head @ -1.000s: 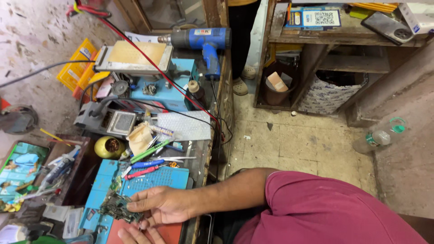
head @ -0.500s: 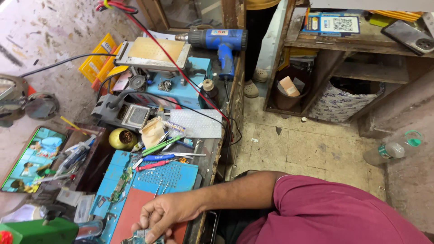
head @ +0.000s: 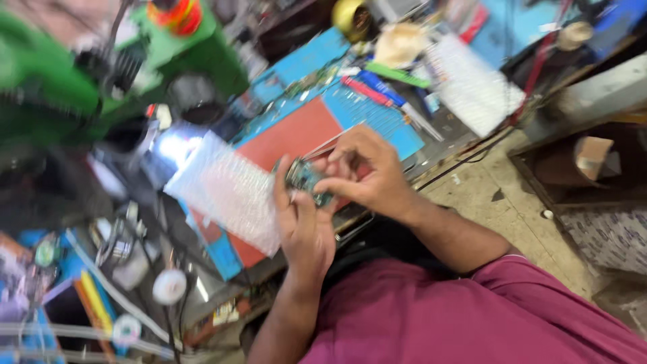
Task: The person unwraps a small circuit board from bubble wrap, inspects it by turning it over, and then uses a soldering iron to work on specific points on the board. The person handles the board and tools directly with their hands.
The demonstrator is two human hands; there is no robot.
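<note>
Both hands meet above the cluttered desk (head: pixel 431 145): left hand (head: pixel 303 226) fingers grip a small green circuit board (head: pixel 306 178); right hand (head: pixel 367 172) pinches thin metal tweezers (head: pixel 330 145) at it, work apparently unfinished.

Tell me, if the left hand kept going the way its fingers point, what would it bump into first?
Probably the small circuit board that the left hand already holds; past it comes the red mat, though blur makes depth unsure.
</note>
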